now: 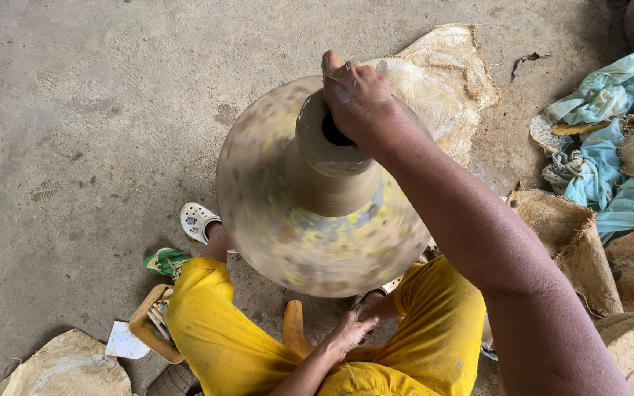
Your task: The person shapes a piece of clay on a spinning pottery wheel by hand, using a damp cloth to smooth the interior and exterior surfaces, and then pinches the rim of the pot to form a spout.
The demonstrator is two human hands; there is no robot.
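A tall wet clay pot point(324, 176) stands on a round wheel point(273, 235) that is blurred by spinning. My right hand point(357, 95) lies over the pot's mouth, with fingers dipped inside the dark opening and the thumb outside on the rim. My left hand point(350, 330) rests low between my knees, just under the wheel's near edge, beside an orange wooden piece point(293, 326). Its fingers are curled, and whether they hold anything is hidden. My legs in yellow trousers point(214, 323) flank the wheel.
A white clog point(196, 220) on my foot sits left of the wheel on the concrete floor. Burlap sacks point(445, 73) lie behind the wheel and at the right point(574, 242). Pale blue cloth point(610, 139) is heaped at right. A wooden stool frame point(148, 323) stands at lower left.
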